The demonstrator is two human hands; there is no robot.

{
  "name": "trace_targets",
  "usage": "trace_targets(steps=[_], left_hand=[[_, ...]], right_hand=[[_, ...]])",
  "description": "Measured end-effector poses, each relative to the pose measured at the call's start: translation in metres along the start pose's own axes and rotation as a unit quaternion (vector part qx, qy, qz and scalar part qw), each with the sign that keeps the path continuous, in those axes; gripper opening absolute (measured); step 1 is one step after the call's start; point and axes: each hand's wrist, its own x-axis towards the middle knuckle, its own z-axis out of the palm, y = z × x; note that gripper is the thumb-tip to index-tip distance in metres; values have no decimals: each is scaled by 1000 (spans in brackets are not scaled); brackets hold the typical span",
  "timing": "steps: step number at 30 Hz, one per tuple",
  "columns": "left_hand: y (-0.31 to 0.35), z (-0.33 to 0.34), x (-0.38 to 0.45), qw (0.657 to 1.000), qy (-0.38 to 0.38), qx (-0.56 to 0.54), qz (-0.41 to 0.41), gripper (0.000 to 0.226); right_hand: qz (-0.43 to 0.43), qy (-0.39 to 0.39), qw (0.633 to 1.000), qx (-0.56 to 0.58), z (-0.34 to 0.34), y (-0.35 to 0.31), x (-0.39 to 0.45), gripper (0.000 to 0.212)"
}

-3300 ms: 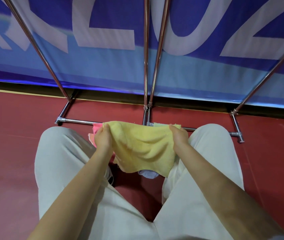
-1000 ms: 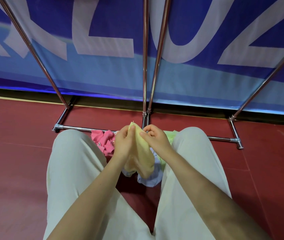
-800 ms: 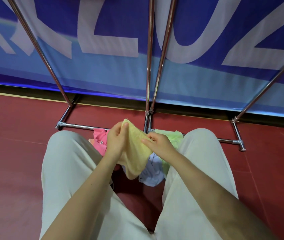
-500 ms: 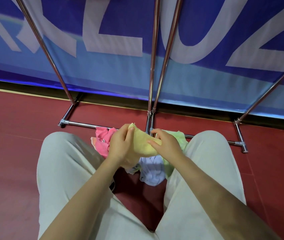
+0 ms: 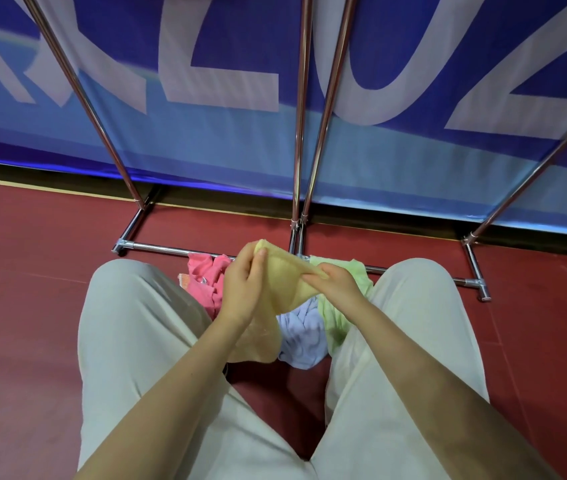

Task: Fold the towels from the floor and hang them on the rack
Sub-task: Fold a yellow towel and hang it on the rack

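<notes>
1. folding the yellow towel (image 5: 287, 282) is the step in hand: the left hand (image 5: 242, 289) pinches its upper corner between thumb and fingers, and the right hand (image 5: 339, 285) grips the far edge with curled fingers, so the cloth runs taut between them.
2. to do it well, i judge the right hand should bring its edge across to meet the corner in the left hand, matching edges before pressing a crease, since soft cloth slips out of line easily.
3. below the left hand the rest of the yellow towel hangs loose toward the floor (image 5: 32, 306); keeping it lifted would stop it dragging on the pile.
4. the towel looks like thin, fuzzy terry, limp and without stiffness, already doubled into a narrow band.
5. under and beyond both hands lies the heap still to do: a pink towel (image 5: 205, 275) just left of the left hand, a green towel (image 5: 337, 306) under the right hand, and a pale lavender towel (image 5: 301, 337) below both, all crumpled.
6. the rack (image 5: 297, 133) stands beyond the hands, its chrome tubes smooth, round and shiny, with a low base bar just past the pile.
7. no towel shows on the rack's visible bars, so the task seems early.
</notes>
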Motion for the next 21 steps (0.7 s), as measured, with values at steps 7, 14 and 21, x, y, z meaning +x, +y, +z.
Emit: trace_targets(steps=[7,14,21], left_hand=[[-4,-4,4,993,61,-45,-88,29],[-9,4,9,986,52,-107,-121,32],[-19,27,12,972,92,-98,-192,31]], right_hand=[[-24,105,978,177,-7,-14,-7,16],[-73,197,977,38,-3,-22,-11,21],[-13,222,974,43,11,-22,-4,26]])
